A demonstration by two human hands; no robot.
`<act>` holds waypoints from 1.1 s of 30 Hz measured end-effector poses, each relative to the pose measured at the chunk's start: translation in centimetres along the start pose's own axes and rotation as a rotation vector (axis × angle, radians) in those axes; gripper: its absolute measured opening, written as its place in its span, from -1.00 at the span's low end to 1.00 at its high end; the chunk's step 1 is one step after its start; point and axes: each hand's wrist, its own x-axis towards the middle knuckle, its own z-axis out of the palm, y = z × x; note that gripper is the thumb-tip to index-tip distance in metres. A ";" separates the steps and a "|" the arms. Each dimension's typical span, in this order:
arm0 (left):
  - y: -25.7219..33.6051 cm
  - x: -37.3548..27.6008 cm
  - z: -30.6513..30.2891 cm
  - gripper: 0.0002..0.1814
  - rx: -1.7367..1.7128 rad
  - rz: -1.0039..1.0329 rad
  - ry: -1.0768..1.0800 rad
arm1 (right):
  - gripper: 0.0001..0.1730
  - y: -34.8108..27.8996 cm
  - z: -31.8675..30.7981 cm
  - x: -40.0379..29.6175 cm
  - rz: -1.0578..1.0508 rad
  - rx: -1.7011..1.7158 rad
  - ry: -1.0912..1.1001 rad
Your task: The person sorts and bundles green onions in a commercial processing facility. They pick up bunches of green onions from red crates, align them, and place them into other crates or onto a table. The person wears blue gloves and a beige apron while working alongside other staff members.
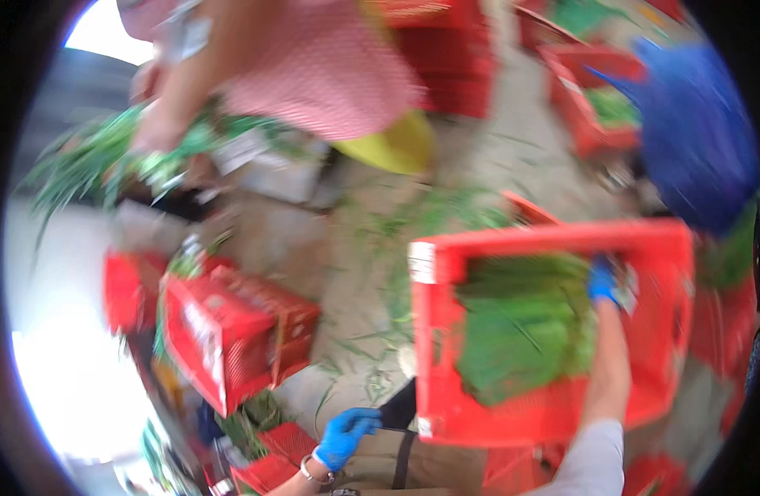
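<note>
A large red plastic crate (553, 437) stands before me on the right, with a heap of leafy greens (522, 335) at its left and middle. My right hand (605, 288), in a blue glove, reaches inside the crate at the right edge of the greens; blur hides whether its fingers hold anything. Left of the crate, my left hand (350, 434), also blue-gloved, hovers with bent fingers and no object visible in it.
At upper left a person in a pink checked garment (330, 74) handles long green stalks (94, 155). Red crates (249, 335) lie left. Another red crate (593, 139) with greens and a blue plastic bag (696, 130) are at upper right. Loose green scraps (404, 229) litter the floor.
</note>
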 end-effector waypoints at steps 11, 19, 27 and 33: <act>-0.4 -0.2 3.2 -0.72 0.099 0.132 -0.038 | 0.39 -4.2 -7.1 3.1 -0.101 -0.942 -0.650; 2.7 -1.7 -0.5 -0.72 0.323 0.318 -0.068 | -0.35 -6.6 -16.2 -2.0 -0.086 -0.452 -0.804; 3.5 -5.9 -4.6 -0.73 0.345 0.592 -0.016 | -0.26 -7.7 -19.5 -9.2 -0.207 -0.029 -0.652; 6.0 -10.9 -9.1 -0.74 0.312 0.629 0.122 | -0.27 -20.4 -28.5 -14.0 -0.281 0.123 -0.781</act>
